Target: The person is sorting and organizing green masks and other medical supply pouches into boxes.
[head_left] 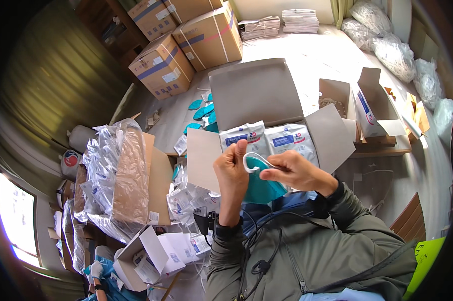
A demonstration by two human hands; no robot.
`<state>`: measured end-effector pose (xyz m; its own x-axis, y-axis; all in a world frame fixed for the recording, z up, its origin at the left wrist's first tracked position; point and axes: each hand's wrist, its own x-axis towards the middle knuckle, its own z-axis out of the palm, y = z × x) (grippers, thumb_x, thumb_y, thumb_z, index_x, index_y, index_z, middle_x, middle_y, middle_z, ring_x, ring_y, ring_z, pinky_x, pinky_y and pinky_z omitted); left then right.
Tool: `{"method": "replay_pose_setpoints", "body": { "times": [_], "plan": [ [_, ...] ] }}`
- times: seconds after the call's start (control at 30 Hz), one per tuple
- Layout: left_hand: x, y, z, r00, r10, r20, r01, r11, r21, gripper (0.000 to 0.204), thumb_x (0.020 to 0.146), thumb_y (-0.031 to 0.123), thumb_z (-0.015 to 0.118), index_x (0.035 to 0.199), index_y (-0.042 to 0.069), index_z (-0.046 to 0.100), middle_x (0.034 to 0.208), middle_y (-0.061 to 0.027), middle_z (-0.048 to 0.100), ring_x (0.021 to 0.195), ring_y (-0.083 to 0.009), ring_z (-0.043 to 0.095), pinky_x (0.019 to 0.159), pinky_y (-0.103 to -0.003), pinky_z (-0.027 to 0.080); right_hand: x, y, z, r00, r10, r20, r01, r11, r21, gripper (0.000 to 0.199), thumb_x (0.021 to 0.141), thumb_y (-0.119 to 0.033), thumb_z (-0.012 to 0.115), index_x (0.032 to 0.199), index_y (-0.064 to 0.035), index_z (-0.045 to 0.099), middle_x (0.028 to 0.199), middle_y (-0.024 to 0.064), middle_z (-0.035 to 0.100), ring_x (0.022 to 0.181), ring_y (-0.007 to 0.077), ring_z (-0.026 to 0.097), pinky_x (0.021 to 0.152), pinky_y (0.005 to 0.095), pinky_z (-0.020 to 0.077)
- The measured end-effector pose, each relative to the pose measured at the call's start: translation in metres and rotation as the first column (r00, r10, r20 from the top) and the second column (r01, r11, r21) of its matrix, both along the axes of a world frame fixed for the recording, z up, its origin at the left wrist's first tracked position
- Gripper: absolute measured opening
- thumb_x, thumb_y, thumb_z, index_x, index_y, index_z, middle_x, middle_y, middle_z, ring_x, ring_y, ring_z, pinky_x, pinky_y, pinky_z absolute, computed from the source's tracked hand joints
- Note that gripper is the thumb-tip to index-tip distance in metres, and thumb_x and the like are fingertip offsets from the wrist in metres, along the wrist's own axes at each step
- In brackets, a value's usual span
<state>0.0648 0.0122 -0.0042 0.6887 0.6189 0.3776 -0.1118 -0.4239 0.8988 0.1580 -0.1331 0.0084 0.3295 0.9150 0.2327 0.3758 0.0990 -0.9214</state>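
In front of my chest I hold a teal face mask (261, 188) with a white lining, its upper edge curled into a loop. My right hand (292, 170) is closed on that edge, thumb and fingers pinching it. On its other side my left hand (230, 168) is closed with the thumb up, gripping the mask's left side; its fingertips are partly hidden. Just beyond my hands stands an open carton (256, 90) with its flaps spread. Inside it, side by side, are a white printed pouch (244, 138) and a second white pouch (289, 138).
Several teal masks (204, 113) lie left of the carton. A plastic-lined box (133, 175) full of small packets stands at left. Below it is a small open white box (141, 261); beside that, another person's gloved hand (96, 270). Sealed cartons (163, 65) are stacked at the back.
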Motion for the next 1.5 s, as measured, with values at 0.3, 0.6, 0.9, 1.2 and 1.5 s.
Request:
{"method": "replay_pose_setpoints", "body": {
  "times": [0.3,0.6,0.9,1.2,1.5],
  "plan": [
    [0.008,0.008,-0.006,0.999,-0.017,0.035,0.018,0.999,-0.04,0.048,0.088,0.036,0.059,0.057,0.003,0.043,0.053,0.0074,0.031,0.052,-0.0029,0.028,0.044,-0.024,0.021,0.006,-0.001,-0.003,0.931,-0.113,-0.346,0.279,0.834,0.476,0.042,0.096,-0.033,0.042,0.071,-0.0018,0.053,0.072,0.0051,0.059,0.058,0.0081,0.038,0.061,0.022,0.037],
    [0.034,-0.007,0.01,0.995,0.085,0.049,-0.086,0.996,0.023,0.052,0.091,0.043,0.051,0.062,0.0,0.053,0.052,0.0054,0.032,0.051,-0.0046,0.027,0.043,-0.025,0.021,-0.011,0.025,0.0,0.93,0.12,-0.348,0.219,0.58,0.785,0.039,0.098,-0.032,0.035,0.07,-0.0056,0.04,0.055,0.0004,0.035,0.048,0.0096,0.038,0.057,0.0276,0.041],
    [0.058,0.035,0.003,0.94,0.341,-0.019,-0.34,0.939,0.046,0.052,0.089,0.033,0.059,0.054,-0.002,0.042,0.051,0.0019,0.025,0.049,-0.0089,0.024,0.042,-0.03,0.02,-0.051,-0.008,-0.001,0.93,-0.232,-0.285,0.347,0.812,0.47,0.031,0.093,-0.022,0.051,0.071,-0.0001,0.047,0.059,0.0055,0.048,0.049,0.014,0.044,0.046,0.0253,0.0339],
    [0.004,0.069,0.037,0.908,0.298,0.294,-0.209,0.931,-0.3,0.054,0.09,0.051,0.048,0.055,0.011,0.04,0.05,0.0053,0.036,0.044,-0.0045,0.032,0.04,-0.023,0.025,-0.022,-0.068,0.018,0.847,-0.514,-0.132,0.483,0.644,0.593,0.028,0.095,-0.029,0.044,0.094,-0.0014,0.041,0.067,0.0021,0.048,0.053,0.0051,0.043,0.046,0.019,0.0337],
    [-0.018,0.032,0.013,0.946,0.056,0.32,0.108,0.874,-0.473,0.022,0.088,0.02,0.06,0.101,0.004,0.052,0.088,-0.0026,0.06,0.079,-0.009,0.057,0.074,-0.023,0.047,0.147,-0.043,0.047,0.426,-0.87,-0.247,0.495,-0.005,0.869,0.022,0.093,-0.011,0.051,0.109,0.002,0.043,0.078,0.0065,0.056,0.057,0.0064,0.049,0.049,0.0192,0.0402]
  ]
}}
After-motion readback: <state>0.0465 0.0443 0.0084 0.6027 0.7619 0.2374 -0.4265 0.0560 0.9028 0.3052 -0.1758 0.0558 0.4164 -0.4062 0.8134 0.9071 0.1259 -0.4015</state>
